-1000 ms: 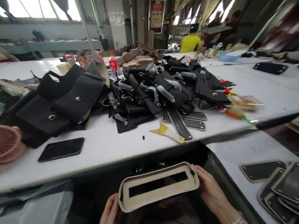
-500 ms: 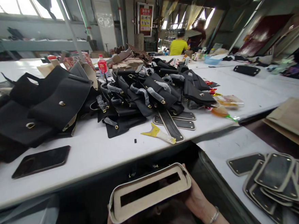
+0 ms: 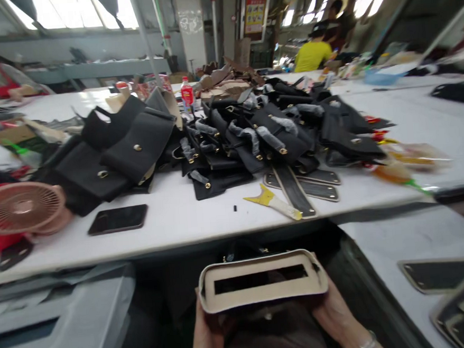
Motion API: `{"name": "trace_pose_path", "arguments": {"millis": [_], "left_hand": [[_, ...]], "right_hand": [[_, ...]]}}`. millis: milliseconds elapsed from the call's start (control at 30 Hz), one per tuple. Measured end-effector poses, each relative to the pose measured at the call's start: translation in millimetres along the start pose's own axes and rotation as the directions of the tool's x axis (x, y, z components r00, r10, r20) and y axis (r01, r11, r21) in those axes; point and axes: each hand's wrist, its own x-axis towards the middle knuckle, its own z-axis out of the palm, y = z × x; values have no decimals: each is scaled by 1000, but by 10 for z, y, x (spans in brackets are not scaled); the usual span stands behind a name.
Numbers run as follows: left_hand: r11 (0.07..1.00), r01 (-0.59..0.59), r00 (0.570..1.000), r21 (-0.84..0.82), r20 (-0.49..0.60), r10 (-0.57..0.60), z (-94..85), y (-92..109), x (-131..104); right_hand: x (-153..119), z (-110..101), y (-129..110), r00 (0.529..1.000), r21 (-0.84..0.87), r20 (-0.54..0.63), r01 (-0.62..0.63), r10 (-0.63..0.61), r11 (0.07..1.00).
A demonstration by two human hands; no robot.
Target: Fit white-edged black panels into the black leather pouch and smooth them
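Observation:
Between my two hands is an unfinished bag (image 3: 260, 296), its beige rectangular end facing up with a long dark slot in the middle. My left hand (image 3: 207, 324) grips its left end; my right hand (image 3: 333, 306) grips the right end, a bracelet on that wrist. The fingers of both hands are mostly hidden behind and under the bag. Beyond it on the white table, a yellow-and-white forked tool (image 3: 276, 201) lies beside dark oblong panels (image 3: 294, 191) with pale edges. Behind them is a heap of black bags (image 3: 230, 142) with plastic-wrapped handles and gold-coloured fittings.
A phone (image 3: 118, 219) and a pink fan (image 3: 23, 207) are on the table at left. Oblong panels (image 3: 443, 275) are stacked on the surface at right. A red bottle (image 3: 187, 95) stands behind the bags. People sit at the far left and far right.
My view has turned left, bringing the pink fan and a person at the far left into sight. The bag stays in both hands and now sits more level.

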Motion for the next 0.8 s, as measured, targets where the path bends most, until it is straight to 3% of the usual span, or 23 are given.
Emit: {"name": "trace_pose_path", "arguments": {"millis": [100,233,367,567,800], "left_hand": [[995,28,1000,-99,12,-27,64,16,-84],[998,8,994,-69,113,0,88,87,-186],[998,19,987,-68,162,-8,89,124,-239],[996,39,997,-76,76,-33,77,73,-152],[992,20,999,-125,-23,-23,-24,11,9]], "right_hand": [[108,-87,-18,994,-20,-104,-40,38,999],[152,11,-51,993,-94,-42,-117,113,989],[72,128,-63,995,-162,-20,-101,99,982],[52,124,-23,1000,-121,-3,29,-29,992],[-74,238,8,990,19,137,36,-38,999]]}}
